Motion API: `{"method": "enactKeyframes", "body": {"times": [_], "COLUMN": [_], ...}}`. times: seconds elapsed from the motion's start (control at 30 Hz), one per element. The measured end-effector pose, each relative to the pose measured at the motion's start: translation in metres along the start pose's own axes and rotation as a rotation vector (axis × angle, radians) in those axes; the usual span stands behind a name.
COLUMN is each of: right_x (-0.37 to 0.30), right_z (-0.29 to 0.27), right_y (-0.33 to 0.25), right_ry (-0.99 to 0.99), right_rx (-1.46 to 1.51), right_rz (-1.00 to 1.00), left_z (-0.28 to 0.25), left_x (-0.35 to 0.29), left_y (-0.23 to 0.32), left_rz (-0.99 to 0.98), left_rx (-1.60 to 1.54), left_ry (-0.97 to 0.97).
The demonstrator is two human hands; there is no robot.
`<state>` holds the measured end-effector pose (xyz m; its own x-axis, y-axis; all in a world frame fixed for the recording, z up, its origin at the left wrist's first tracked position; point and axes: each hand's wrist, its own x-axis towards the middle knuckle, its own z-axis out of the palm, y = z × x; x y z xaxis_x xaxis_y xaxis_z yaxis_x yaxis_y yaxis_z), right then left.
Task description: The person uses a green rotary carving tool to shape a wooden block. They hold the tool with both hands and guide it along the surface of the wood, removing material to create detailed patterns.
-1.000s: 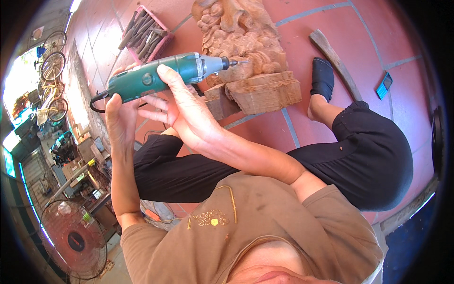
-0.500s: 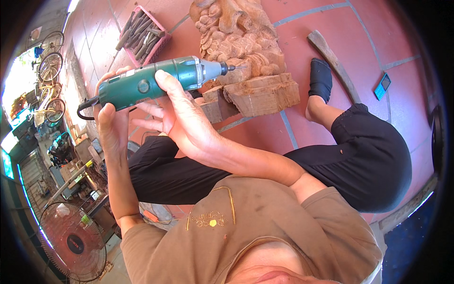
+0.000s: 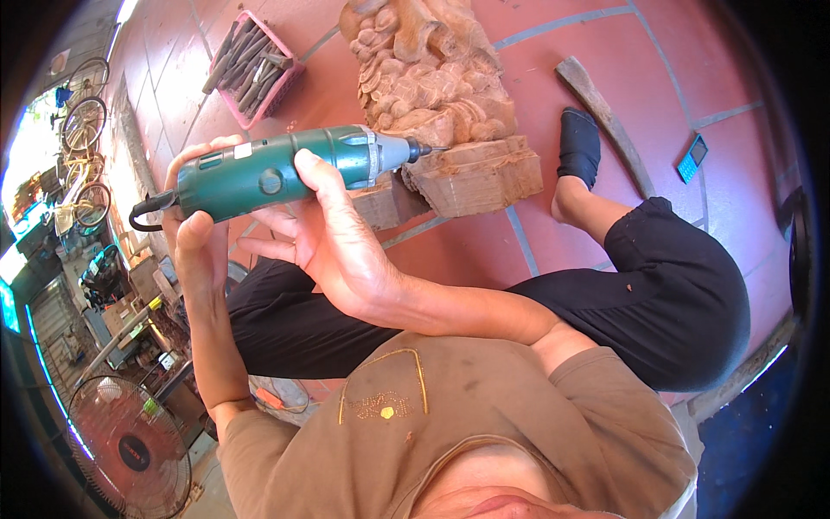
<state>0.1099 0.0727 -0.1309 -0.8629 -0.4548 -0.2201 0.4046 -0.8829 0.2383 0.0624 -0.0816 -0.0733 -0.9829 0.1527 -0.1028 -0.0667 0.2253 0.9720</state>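
Raised in front of me is a green electric die grinder (image 3: 251, 177) with a grey nose and a thin bit pointing right. My left hand (image 3: 192, 208) is wrapped round its rear end, close to the black cord. My right hand (image 3: 337, 229) supports the front of the body, thumb on the near side and some fingers stretched beneath it. Past the tool stands a carved wooden sculpture (image 3: 432, 82) with rounded relief on a blocky base (image 3: 475, 177). The bit overlaps the carving's base in view; whether it touches I cannot tell.
A pink basket (image 3: 281, 91) of chisel-like sticks sits at the far left. On the red tiles at right lie a wooden mallet or stick (image 3: 605, 125) and a blue keypad phone (image 3: 692, 158). A fan (image 3: 130, 445) stands at lower left, bicycles (image 3: 84, 121) beyond.
The grinder and both hands have shifted slightly left and down in view, and the whole scene has moved a little left too. Both hands keep their hold.
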Motion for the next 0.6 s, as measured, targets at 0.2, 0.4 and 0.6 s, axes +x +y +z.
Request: {"method": "enactKeyframes", "body": {"times": [0.2,0.4,0.6], "right_x": [-0.001,0.005,0.003], "right_z": [0.003,0.006,0.008], "right_y": [-0.007,-0.016,-0.018], "right_ry": [-0.007,-0.039,-0.053], "right_rx": [-0.020,-0.040,-0.027], "right_rz": [-0.013,0.012,-0.004], "left_z": [0.008,0.017,0.018], "left_x": [0.003,0.006,0.008], "left_y": [0.007,0.015,0.017], "left_rz": [0.026,0.097,0.114], "left_rx": [0.047,0.098,0.121], "left_ry": [-0.010,0.014,0.010]}}
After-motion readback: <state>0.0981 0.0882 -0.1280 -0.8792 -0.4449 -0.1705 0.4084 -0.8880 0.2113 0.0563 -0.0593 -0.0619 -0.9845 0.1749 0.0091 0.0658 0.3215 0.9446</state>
